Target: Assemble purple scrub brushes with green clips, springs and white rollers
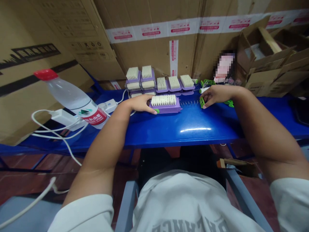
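Observation:
My left hand (143, 103) is closed on the left end of a purple brush (166, 109) whose white bristles face up. A small green spot shows near my thumb on its side. From the brush's right end a thin coiled spring (190, 103) stretches out over the blue table. At the spring's far end my right hand (212, 95) pinches a small green plastic part (202, 102). Behind the held brush stand several more purple brushes with white bristles (174, 83), some of them stacked at the left.
A water bottle with a red cap (72, 100) leans at the left beside white power plugs and cables (64, 118). Cardboard boxes (267, 64) stand at the right, near a blurred phone-like object (224, 67). Large cardboard sheets (154, 19) rise behind the blue table (154, 132).

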Available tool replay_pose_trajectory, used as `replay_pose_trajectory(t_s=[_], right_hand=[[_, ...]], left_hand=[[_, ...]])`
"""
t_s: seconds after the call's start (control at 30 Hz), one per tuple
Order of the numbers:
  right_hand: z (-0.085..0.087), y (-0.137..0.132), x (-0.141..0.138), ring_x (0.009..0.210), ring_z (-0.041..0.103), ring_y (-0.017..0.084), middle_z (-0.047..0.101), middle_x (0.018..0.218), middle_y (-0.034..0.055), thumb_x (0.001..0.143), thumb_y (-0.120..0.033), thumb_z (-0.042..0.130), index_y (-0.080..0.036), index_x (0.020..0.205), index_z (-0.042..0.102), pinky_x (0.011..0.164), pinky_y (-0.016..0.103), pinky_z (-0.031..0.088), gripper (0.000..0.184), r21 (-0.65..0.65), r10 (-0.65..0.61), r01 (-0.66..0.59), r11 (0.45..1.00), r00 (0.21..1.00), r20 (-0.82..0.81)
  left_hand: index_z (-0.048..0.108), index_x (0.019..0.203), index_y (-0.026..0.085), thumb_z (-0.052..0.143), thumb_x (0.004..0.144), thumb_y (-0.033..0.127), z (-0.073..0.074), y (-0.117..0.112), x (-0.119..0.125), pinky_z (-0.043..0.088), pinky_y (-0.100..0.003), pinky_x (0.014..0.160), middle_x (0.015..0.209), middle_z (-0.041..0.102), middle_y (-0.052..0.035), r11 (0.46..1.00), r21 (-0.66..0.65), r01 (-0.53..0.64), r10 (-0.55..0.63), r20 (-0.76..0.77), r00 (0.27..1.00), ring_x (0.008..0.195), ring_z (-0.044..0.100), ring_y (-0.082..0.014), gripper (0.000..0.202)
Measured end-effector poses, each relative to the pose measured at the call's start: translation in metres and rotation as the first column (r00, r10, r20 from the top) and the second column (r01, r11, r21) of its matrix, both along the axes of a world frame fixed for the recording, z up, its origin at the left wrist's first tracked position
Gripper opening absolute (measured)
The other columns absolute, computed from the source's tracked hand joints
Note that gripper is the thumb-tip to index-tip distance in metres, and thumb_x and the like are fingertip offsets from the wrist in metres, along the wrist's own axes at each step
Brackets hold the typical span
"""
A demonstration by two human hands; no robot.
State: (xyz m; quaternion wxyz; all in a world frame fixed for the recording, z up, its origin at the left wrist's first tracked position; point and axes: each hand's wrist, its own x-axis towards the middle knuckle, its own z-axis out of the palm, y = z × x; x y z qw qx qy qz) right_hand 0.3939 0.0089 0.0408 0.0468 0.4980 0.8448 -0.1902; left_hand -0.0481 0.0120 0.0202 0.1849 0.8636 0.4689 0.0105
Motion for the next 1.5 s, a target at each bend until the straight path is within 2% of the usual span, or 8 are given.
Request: replay_pose_trajectory(t_s=[0.47,0.7,0.87,1.1,1.27,1.5], right_hand=[[-0.0023,0.0013,-0.0010,0.101,0.081,0.038,0.087,0.095,0.0062,0.068,-0.091,0.088,-0.027,0.119,0.091,0.094,0.050,0.059,0.082,-0.016,-0.023,0.023,1.000,1.000,0.007],[-0.0001,-0.0012,-0.0035,0.095,0.081,0.036,0.086,0.090,0.0042,0.067,-0.094,0.087,-0.029,0.113,0.091,0.091,0.050,0.060,0.079,-0.017,-0.022,0.022,1.000,1.000,0.005],[0.0006,-0.0021,-0.0041,0.094,0.081,0.036,0.087,0.089,0.0041,0.068,-0.095,0.086,-0.030,0.115,0.092,0.091,0.049,0.060,0.080,-0.018,-0.005,0.005,1.000,1.000,-0.016],[-0.0008,-0.0024,-0.0052,0.094,0.081,0.036,0.087,0.091,0.0057,0.068,-0.086,0.088,-0.026,0.115,0.090,0.088,0.048,0.059,0.076,-0.018,-0.020,0.019,1.000,1.000,-0.023],[-0.0004,-0.0025,-0.0052,0.089,0.081,0.033,0.086,0.088,0.0032,0.068,-0.096,0.085,-0.029,0.115,0.092,0.086,0.045,0.059,0.082,-0.003,0.004,-0.004,1.000,1.000,-0.012],[-0.0002,-0.0021,-0.0052,0.091,0.081,0.034,0.087,0.088,0.0035,0.067,-0.098,0.085,-0.029,0.112,0.092,0.085,0.046,0.059,0.083,-0.003,0.004,-0.004,1.000,1.000,-0.021]], left_hand=[[0.062,0.173,0.029,0.091,0.077,0.070,0.0007,-0.0032,0.0035,0.055,-0.048,0.128,0.169,0.074,-0.0098,1.000,0.002,0.019,-0.019,0.006,1.000,0.152,0.071,-0.0410,0.108],[0.066,0.169,0.028,0.090,0.074,0.071,0.0008,-0.0036,0.0041,0.056,-0.047,0.126,0.167,0.075,-0.0097,1.000,-0.007,0.014,-0.014,0.019,1.000,0.150,0.072,-0.0420,0.107],[0.065,0.170,0.030,0.091,0.074,0.071,-0.0005,-0.0026,0.0034,0.056,-0.047,0.126,0.169,0.074,-0.0088,0.999,-0.012,0.031,-0.031,0.050,0.998,0.149,0.073,-0.0404,0.108],[0.066,0.168,0.028,0.091,0.072,0.072,-0.0011,-0.0029,0.0039,0.054,-0.047,0.128,0.170,0.073,-0.0096,0.999,-0.021,0.026,-0.025,0.061,0.998,0.149,0.072,-0.0407,0.108],[0.065,0.169,0.028,0.089,0.074,0.072,-0.0015,-0.0035,0.0053,0.055,-0.046,0.126,0.170,0.072,-0.0103,0.999,-0.008,0.036,-0.036,0.048,0.998,0.149,0.072,-0.0399,0.108],[0.065,0.169,0.028,0.089,0.074,0.073,-0.0014,-0.0038,0.0052,0.055,-0.046,0.125,0.171,0.072,-0.0110,0.999,-0.003,0.035,-0.035,0.040,0.999,0.150,0.072,-0.0410,0.108]])
